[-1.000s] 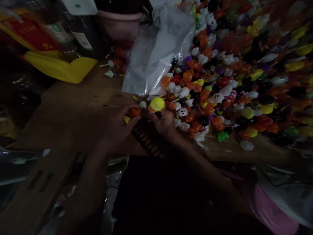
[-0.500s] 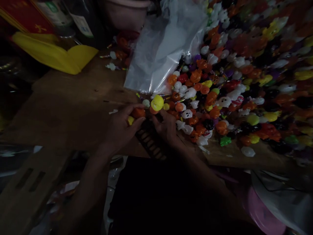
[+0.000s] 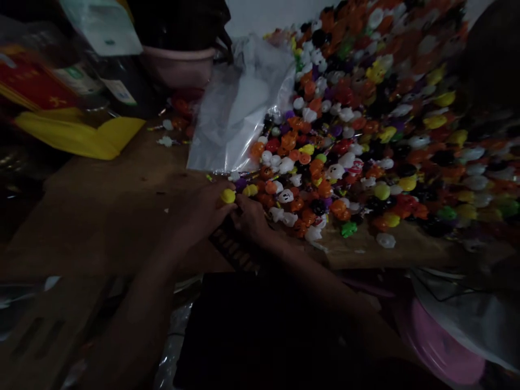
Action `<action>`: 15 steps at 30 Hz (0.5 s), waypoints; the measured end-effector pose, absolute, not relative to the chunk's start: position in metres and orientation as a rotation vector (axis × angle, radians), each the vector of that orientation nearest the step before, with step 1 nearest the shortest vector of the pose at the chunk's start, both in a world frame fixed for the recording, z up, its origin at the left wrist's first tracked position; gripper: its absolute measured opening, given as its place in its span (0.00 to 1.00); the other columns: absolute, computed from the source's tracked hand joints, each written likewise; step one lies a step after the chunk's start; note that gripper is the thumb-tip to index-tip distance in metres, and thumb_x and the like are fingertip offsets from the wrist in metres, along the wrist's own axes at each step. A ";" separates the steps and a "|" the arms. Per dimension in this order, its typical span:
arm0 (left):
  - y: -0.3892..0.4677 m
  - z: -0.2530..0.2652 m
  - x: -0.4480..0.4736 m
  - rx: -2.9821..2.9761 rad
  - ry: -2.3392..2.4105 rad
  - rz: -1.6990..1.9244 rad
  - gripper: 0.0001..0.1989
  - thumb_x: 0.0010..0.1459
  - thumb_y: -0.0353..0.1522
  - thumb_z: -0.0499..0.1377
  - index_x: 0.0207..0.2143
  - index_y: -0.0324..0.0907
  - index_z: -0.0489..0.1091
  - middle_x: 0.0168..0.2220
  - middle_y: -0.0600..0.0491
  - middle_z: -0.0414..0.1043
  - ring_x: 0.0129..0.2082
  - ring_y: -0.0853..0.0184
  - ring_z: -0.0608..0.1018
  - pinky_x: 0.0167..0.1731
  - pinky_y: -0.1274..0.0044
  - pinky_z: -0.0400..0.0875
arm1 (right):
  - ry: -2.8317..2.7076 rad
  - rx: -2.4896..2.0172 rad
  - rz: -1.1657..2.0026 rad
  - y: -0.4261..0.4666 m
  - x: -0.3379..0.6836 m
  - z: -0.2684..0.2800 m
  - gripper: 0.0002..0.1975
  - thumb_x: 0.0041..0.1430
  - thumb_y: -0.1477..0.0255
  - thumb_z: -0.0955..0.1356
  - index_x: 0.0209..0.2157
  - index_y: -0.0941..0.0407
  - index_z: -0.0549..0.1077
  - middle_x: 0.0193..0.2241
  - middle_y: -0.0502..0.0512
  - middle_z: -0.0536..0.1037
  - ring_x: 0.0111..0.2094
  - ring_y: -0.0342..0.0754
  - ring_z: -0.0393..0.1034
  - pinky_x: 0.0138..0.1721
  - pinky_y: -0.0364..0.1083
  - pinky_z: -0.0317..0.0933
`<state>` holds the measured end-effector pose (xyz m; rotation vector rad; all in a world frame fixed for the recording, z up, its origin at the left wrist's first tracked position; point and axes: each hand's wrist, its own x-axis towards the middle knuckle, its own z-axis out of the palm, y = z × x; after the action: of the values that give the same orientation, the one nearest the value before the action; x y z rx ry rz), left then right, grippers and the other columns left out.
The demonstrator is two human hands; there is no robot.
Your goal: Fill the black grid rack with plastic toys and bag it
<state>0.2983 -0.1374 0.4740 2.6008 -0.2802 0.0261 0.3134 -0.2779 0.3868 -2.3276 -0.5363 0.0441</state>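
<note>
My left hand (image 3: 199,214) is closed, fingers and thumb around a small yellow plastic figure (image 3: 227,196); part of the figure is hidden. Close against it, my right hand (image 3: 252,221) has its fingers curled together near the left fingertips. What the right fingers grip is hidden in the dark. Below both hands lies a dark slotted strip (image 3: 235,250). Just beyond the fingers are a purple piece (image 3: 241,184) and another yellow piece (image 3: 250,190). A big heap of small plastic figures (image 3: 325,168), in orange, white, yellow and black, spreads to the right.
A clear plastic bag (image 3: 227,124) lies behind the hands on the wooden table (image 3: 101,211). Yellow folded material (image 3: 81,135), dark bottles (image 3: 122,81) and a pink basin (image 3: 179,65) stand at the back left. A pink tub (image 3: 447,346) is below the table's right edge.
The view has shifted, so the table sits lower and further left. My hands have come closer together. The orange piece in my left fingers no longer shows, and a yellow figure is there.
</note>
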 end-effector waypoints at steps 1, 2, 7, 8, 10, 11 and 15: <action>-0.137 0.471 0.300 2.612 -0.283 0.047 0.17 0.59 0.34 0.61 0.50 0.43 0.75 0.48 0.46 0.80 0.52 0.52 0.79 0.58 0.61 0.70 | -0.526 -2.318 0.062 -0.280 0.313 0.390 0.10 0.61 0.80 0.66 0.44 0.60 0.75 0.42 0.62 0.82 0.41 0.50 0.77 0.43 0.45 0.67; -0.136 0.469 0.300 2.608 -0.280 0.078 0.17 0.58 0.34 0.60 0.50 0.43 0.76 0.48 0.47 0.80 0.52 0.52 0.79 0.58 0.62 0.70 | -0.524 -2.297 0.079 -0.283 0.314 0.395 0.10 0.62 0.80 0.66 0.44 0.60 0.75 0.42 0.61 0.82 0.41 0.50 0.77 0.43 0.45 0.68; -0.126 0.462 0.296 2.518 -0.248 0.164 0.18 0.60 0.39 0.56 0.50 0.45 0.75 0.48 0.49 0.80 0.52 0.54 0.79 0.56 0.64 0.72 | -0.670 -2.391 0.055 -0.315 0.352 0.442 0.12 0.64 0.80 0.64 0.41 0.58 0.79 0.38 0.55 0.83 0.39 0.47 0.77 0.41 0.44 0.67; -0.124 0.462 0.295 2.504 -0.237 0.177 0.18 0.59 0.40 0.57 0.50 0.46 0.75 0.47 0.50 0.80 0.51 0.54 0.79 0.56 0.64 0.72 | -0.724 -2.498 0.048 -0.321 0.365 0.453 0.12 0.64 0.80 0.64 0.39 0.58 0.80 0.38 0.56 0.83 0.39 0.49 0.77 0.41 0.45 0.66; -0.123 0.463 0.291 2.490 -0.219 0.203 0.18 0.59 0.41 0.57 0.49 0.46 0.74 0.46 0.50 0.81 0.50 0.54 0.79 0.55 0.64 0.72 | -0.821 -2.716 0.119 -0.326 0.393 0.469 0.13 0.62 0.81 0.65 0.39 0.57 0.82 0.41 0.56 0.84 0.42 0.51 0.77 0.40 0.46 0.65; -0.122 0.465 0.288 2.498 -0.202 0.211 0.17 0.59 0.41 0.57 0.48 0.46 0.74 0.45 0.50 0.81 0.49 0.54 0.79 0.54 0.64 0.73 | -0.849 -2.813 0.187 -0.327 0.405 0.473 0.14 0.61 0.82 0.65 0.40 0.57 0.82 0.43 0.57 0.84 0.44 0.52 0.77 0.40 0.46 0.64; -0.122 0.473 0.275 2.623 -0.111 0.115 0.15 0.64 0.41 0.55 0.49 0.50 0.74 0.46 0.51 0.81 0.45 0.53 0.80 0.52 0.60 0.73 | -0.931 -3.001 0.330 -0.323 0.433 0.464 0.17 0.60 0.84 0.65 0.45 0.58 0.82 0.46 0.62 0.83 0.46 0.57 0.77 0.38 0.48 0.63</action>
<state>0.2749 -0.1215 0.4732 2.6230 -0.1109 0.1152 0.4332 -0.3226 0.4644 -3.0006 -0.9311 0.3302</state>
